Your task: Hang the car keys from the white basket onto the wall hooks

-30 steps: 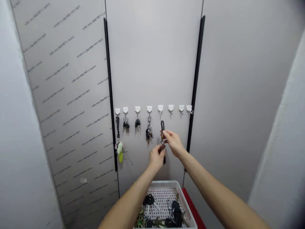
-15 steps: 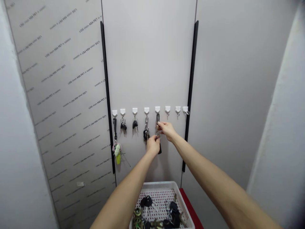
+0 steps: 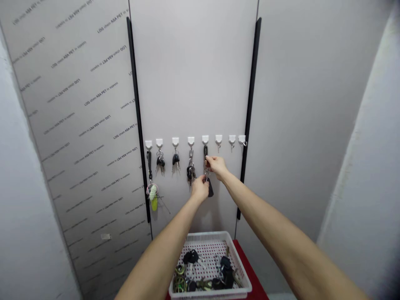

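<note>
A keychain [image 3: 205, 150] with a dark strap hangs from a white wall hook [image 3: 205, 139] near the middle of the row. My right hand [image 3: 218, 166] pinches the lower part of its strap. Just below, my left hand [image 3: 200, 188] has its fingers closed at the ring, and a black fob [image 3: 210, 189] dangles beside them. The fingers partly hide what lies between the two hands. Close to my left hand hangs a bunch of keys [image 3: 190, 171] from the neighbouring hook.
Further left hang two key bunches [image 3: 160, 160] [image 3: 176, 160] and a black strap [image 3: 149, 164] with a green charm [image 3: 154, 204]. Bare hooks [image 3: 231, 140] continue on the right. Below, a white basket [image 3: 242, 260] of loose keys rests on a red surface [image 3: 250, 271]. Black bars [image 3: 249, 112] flank the panel.
My left hand has shifted slightly at the ring, and more of the black fob shows. Everything sits a little higher in view. The strap stays on the hook.
</note>
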The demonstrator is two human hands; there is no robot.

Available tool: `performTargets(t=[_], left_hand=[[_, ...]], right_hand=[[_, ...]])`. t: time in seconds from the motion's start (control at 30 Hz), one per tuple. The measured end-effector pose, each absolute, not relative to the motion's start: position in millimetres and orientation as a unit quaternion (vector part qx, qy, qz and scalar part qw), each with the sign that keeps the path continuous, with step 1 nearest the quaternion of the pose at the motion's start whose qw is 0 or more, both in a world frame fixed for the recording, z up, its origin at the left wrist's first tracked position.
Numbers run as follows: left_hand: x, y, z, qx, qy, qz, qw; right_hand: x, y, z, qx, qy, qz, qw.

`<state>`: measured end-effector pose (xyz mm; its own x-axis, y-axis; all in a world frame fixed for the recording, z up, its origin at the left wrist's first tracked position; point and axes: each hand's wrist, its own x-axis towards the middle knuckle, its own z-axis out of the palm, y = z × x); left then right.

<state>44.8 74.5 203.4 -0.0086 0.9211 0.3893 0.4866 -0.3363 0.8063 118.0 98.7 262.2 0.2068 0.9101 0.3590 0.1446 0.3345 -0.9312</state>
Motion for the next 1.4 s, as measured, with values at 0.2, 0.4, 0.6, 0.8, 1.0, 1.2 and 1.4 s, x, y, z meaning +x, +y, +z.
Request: performTargets(t=[0.2,0.4,0.6,0.8,1.0,1.2,1.4], left_hand=[[32.9,73.2,187.6,0.654,0.530,0.470,0.266],[20.5,61.6,168.1,0.652,0.530,0.464,0.280],[5.2,30.9,102.0,0.676,0.539,0.405,0.298],[-3.5,-4.4,38.3,0.726,0.542,0.329,0.267],[-1.7,-14.5,20.1,0.805,0.493,0.230,0.236],[-0.9,-14.7,22.5,0.842,0.444,0.178,0.248],[-0.2,-14.1,21.7,0.837,0.460,0.177,0.240]], right_hand=[[123.9,106.9,246.5,-0.491,-0.576,0.248,0.605],[135.2,98.7,219.1,-0.524,-0.577,0.205,0.592],[147.4,48.7,133.5,-0.553,-0.649,0.251,0.458],[163.7,-7.4,48.1,-0.565,-0.760,0.173,0.271],[173.2,-19.9,36.3,-0.482,-0.855,0.113,0.156],[170.4,-16.2,43.2,-0.475,-0.866,0.117,0.098],[149.1,-4.3,44.0,-0.588,-0.807,0.029,0.042]])
